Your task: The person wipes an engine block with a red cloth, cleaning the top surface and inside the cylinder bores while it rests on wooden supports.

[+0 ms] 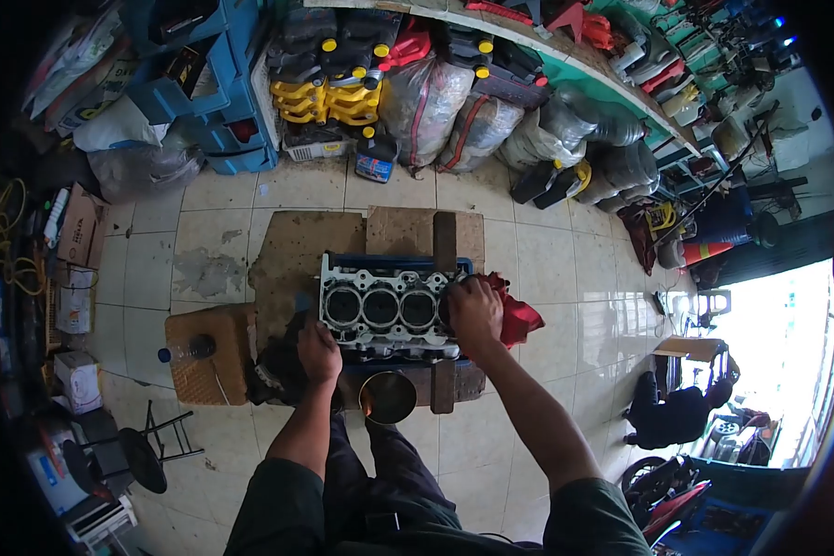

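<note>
On the engine block, right grip half-curled

Workshop, shown by the engine block.

Reached forward with both forearms. Held the right hand farther out, back upward and fingers bent, with the arm slanted inward. Held the left hand nearer the body, partly curled.
</note>
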Motion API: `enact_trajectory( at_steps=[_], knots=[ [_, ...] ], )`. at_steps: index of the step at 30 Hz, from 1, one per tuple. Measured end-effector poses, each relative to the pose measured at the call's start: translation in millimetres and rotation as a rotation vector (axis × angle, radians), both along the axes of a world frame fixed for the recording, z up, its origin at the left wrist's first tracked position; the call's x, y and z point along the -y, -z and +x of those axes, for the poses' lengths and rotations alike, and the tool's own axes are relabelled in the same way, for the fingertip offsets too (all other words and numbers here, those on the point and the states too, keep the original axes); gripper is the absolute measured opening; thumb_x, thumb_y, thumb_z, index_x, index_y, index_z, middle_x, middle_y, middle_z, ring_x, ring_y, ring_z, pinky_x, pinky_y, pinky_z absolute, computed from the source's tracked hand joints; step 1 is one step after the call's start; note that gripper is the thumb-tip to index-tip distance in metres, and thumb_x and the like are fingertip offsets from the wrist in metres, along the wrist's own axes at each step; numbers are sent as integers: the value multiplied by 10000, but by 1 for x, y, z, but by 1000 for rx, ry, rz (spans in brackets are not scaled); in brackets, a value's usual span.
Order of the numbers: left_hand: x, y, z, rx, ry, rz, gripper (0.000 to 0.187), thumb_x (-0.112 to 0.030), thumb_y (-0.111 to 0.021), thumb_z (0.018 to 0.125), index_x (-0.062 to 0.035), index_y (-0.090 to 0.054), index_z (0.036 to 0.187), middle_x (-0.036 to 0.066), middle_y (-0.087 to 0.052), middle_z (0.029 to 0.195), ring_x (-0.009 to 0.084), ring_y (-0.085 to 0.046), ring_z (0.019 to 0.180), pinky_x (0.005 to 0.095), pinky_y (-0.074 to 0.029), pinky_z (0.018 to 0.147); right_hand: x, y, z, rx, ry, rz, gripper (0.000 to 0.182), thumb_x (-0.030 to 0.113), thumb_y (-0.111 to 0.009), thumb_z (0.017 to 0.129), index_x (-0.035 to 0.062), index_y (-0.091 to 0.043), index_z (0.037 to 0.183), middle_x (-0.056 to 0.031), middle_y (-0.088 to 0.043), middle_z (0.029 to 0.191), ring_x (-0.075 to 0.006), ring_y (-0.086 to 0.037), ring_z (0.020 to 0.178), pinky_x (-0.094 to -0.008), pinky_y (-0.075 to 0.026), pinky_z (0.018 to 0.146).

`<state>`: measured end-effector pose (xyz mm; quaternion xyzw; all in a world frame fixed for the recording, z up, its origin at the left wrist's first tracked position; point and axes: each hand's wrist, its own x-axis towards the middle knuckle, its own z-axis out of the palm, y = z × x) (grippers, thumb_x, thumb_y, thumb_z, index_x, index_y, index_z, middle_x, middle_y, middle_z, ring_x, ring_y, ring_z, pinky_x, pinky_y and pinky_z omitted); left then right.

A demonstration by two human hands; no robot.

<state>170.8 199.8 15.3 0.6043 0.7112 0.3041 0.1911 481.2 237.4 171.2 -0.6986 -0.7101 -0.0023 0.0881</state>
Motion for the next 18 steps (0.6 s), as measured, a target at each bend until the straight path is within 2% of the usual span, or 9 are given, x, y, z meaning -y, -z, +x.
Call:
enact_trajectory(
  at_steps=[3, 6, 8, 9, 10, 12, 15, 18],
  knots=[
    [-7, -2, 1, 9, 10, 22, 411, -221, -430, 1105, -2, -594, 1411, 318, -682, 1034, 528, -634, 953, 613, -508, 862, 18, 18, -1, 79, -57, -5, 142, 192, -702, 892, 156, -758, 1017, -86, -659, 1038, -301, -644, 1022, -480, -515, 839],
    [-3, 0, 3, 22, 30, -17, 403, -222, -428, 1108, 8, -606, 1387, 309, -685, 1046, 519, -632, 965, 604, -508, 871, 39, 5, 9, 117, -132, -89, 181, 191, -701, 888, 162, -768, 1053, -87, -664, 1085, -302, -638, 1073, -482, -514, 867],
    [-3, -3, 1, 6, -3, 30, 386, -227, -429, 1111, 7, -622, 1350, 299, -688, 1051, 518, -632, 957, 605, -508, 865, 30, -8, 12, 198, -204, -264, 213, 194, -694, 887, 164, -775, 1082, -89, -675, 1128, -297, -636, 1112, -486, -514, 907],
    [-3, 1, 0, -6, 0, -3, 381, -234, -427, 1112, 4, -626, 1333, 297, -688, 1047, 517, -633, 959, 609, -509, 866, 19, -14, 14, 238, -146, -364, 222, 196, -687, 889, 160, -774, 1090, -86, -684, 1158, -303, -632, 1143, -493, -507, 947],
    [-8, -1, 0, -8, 1, 4, 381, -234, -427, 1112, 4, -626, 1333, 297, -688, 1047, 517, -633, 959, 609, -509, 866, 6, -17, 14, 237, -145, -357, 222, 196, -687, 889, 160, -774, 1090, -86, -684, 1158, -303, -632, 1143, -493, -507, 947],
    [-4, -4, 4, 31, -18, 28, 352, -245, -402, 1142, 16, -638, 1143, 288, -654, 986, 512, -613, 959, 588, -488, 858, -7, -18, 19, 191, -46, -71, 228, 194, -685, 885, 153, -768, 1093, -88, -683, 1159, -305, -627, 1137, -490, -499, 954],
    [-6, -4, 4, 28, -37, 58, 353, -247, -399, 1144, 17, -629, 1101, 285, -655, 983, 508, -617, 948, 589, -485, 837, 5, 4, 19, 212, -104, -91, 247, 190, -681, 874, 151, -761, 1105, -94, -681, 1154, -301, -620, 1121, -477, -493, 952],
    [-2, -1, 2, 42, -23, 58, 354, -244, -401, 1144, 21, -627, 1081, 286, -653, 977, 508, -618, 940, 587, -484, 826, 28, 3, 20, 274, -165, -171, 229, 178, -674, 880, 150, -769, 1087, -106, -682, 1168, -310, -629, 1134, -479, -504, 956]
  ],
)
